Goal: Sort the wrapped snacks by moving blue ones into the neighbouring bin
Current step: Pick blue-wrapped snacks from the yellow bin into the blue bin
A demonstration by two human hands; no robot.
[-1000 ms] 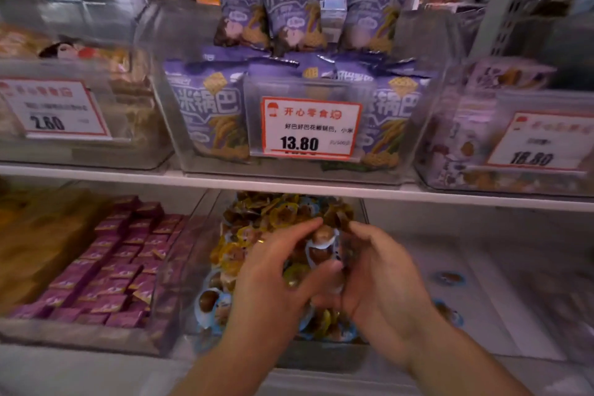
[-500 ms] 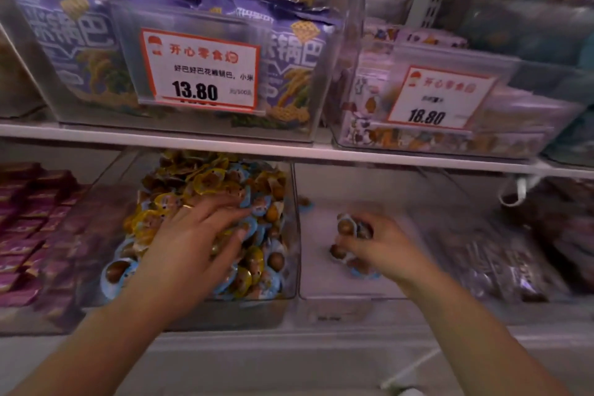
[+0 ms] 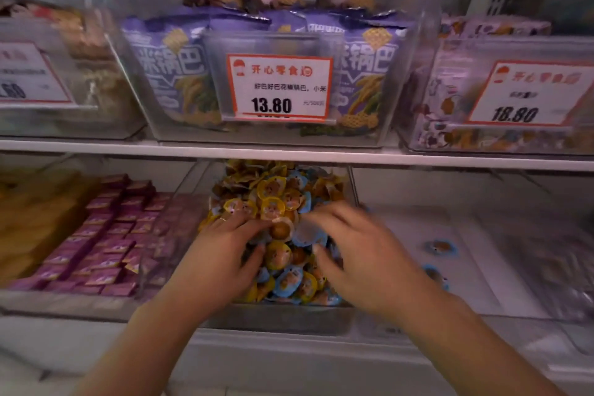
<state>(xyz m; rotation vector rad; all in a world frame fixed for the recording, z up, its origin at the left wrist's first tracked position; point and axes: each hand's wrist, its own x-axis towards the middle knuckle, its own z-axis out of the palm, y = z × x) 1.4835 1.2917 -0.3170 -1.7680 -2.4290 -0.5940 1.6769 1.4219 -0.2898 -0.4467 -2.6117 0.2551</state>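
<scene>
Both hands are lying on the heap of mixed snacks [image 3: 283, 212] in the middle clear bin [image 3: 283, 318] on the lower shelf. The left hand [image 3: 221, 254] is resting palm down on the near left part of the heap, its fingers spread and nearly straight over yellow and blue wrappers, gripping nothing. The right hand [image 3: 360, 254] is blurred; its fingers are reaching left across the pile, loosely bent, with the thumb touching wrappers near a blue snack [image 3: 305, 236], and I cannot tell whether it is holding any piece.

The heap is showing round yellow-wrapped and blue-wrapped pieces jumbled together, piling higher toward the far side. Just to the right, the neighbouring bin [image 3: 475, 299] is holding two blue snacks [image 3: 442, 247] lying apart on its pale floor, one farther and one nearer, close to the right forearm. To the left, another bin is holding rows of purple packets [image 3: 106, 235].

On the shelf above, a clear tub of purple bags [image 3: 167, 74] is carrying a price tag [image 3: 279, 88] reading 13.80, with a second tag [image 3: 530, 93] reading 18.80 to its right.
</scene>
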